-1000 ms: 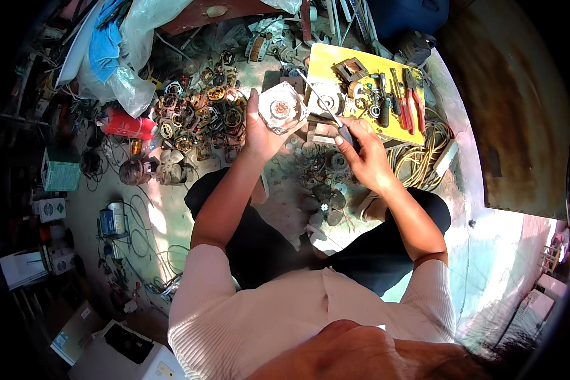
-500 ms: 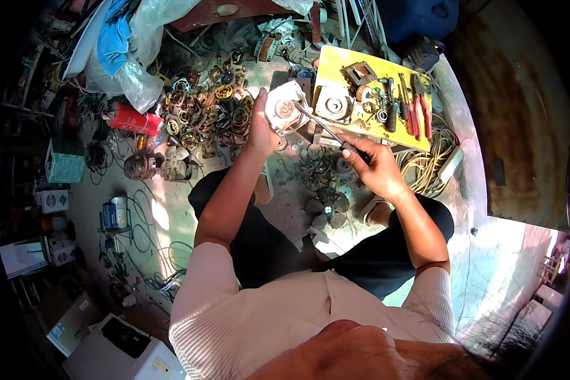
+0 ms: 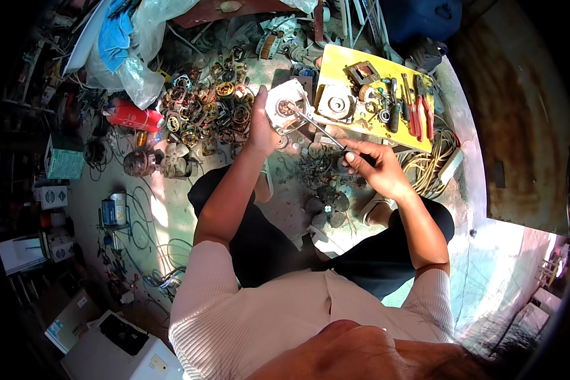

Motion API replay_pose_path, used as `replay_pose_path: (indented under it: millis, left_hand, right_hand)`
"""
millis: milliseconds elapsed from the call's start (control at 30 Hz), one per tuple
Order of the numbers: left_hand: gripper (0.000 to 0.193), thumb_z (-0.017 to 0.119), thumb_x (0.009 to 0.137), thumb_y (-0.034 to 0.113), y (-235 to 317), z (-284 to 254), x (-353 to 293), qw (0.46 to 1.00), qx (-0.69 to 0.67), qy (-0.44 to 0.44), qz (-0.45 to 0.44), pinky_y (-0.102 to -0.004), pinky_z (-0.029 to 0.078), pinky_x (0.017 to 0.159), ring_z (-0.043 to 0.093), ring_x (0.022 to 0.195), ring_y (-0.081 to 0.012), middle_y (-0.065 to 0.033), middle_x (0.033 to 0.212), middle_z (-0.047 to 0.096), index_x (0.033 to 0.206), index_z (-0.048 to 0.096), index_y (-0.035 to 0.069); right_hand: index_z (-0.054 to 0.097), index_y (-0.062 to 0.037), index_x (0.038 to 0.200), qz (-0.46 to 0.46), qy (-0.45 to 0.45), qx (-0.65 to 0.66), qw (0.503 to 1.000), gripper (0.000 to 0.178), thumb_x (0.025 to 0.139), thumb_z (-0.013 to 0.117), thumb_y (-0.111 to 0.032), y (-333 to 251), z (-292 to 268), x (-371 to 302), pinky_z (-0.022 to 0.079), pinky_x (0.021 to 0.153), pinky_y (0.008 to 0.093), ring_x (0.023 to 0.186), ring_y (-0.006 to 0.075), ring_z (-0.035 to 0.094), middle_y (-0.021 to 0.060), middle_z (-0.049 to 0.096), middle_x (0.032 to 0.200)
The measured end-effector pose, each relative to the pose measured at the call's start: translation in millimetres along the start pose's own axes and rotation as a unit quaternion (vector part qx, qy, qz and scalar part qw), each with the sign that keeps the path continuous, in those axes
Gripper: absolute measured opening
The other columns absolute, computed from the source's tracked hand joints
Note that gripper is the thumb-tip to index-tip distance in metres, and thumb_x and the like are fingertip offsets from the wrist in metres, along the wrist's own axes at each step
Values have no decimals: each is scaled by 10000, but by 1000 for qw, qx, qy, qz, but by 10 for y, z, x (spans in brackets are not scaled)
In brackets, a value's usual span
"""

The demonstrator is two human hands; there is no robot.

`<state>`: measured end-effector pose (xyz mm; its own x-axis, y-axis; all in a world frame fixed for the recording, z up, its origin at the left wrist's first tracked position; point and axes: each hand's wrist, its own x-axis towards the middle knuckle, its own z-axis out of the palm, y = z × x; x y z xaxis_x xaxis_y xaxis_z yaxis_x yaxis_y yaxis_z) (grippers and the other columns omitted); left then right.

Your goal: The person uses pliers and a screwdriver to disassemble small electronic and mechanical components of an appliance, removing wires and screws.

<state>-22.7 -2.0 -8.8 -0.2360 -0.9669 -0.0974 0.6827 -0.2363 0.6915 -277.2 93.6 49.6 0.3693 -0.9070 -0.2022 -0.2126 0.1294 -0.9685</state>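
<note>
Screwdriver (image 3: 320, 128): I now see its tip over the middle of the held casing (image 3: 282, 100); half a second ago it sat nearer the right rim, and a second ago it pointed up past that side. I cannot tell whether it touches.
Right grip (image 3: 379, 170): closed round the dark handle, with the shaft slanting up and left from it; it has dropped toward the knees since the first frame.
Left grip (image 3: 261, 132): clamped on the casing, thumb up along its left side; the fingers beneath are hidden from me.
Casing: pale and squarish, held up just left of the counter (image 3: 339, 60), its coppery centre facing my camera.
Counter edge: a second casing (image 3: 337, 104) lies near it, leaving me a narrow gap beside the held one; pliers (image 3: 423, 107) lie at the far right.
Floor (image 3: 284, 209): bare between the shoes; small parts (image 3: 323, 170) clutter it below the shaft, coiled cable (image 3: 418, 170) crowds the right, and windings (image 3: 225, 101) are heaped left of the left grip.
</note>
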Motion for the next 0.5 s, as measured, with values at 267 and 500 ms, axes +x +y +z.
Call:
replay_pose_path:
  millis: [267,500]
  left_hand:
    - [745,353,971,622,36,96,-51,997,-52,18,-48,-513,465,1007,593,1138,-347,-203,1276,580,1341,466,-14]
    - [670,360,1000,557,-23,185,-70,999,-7,27,17,-457,453,1026,586,1170,-295,-170,1300,576,1345,464,-8]
  right_hand:
    - [595,-33,1302,-56,12,41,998,334,990,586,-153,-25,36,7,493,682,244,712,77,571,20,652,888]
    - [569,-21,1319,32,-31,104,994,349,1017,539,-193,50,-67,67,495,647,232,725,80,592,31,642,870]
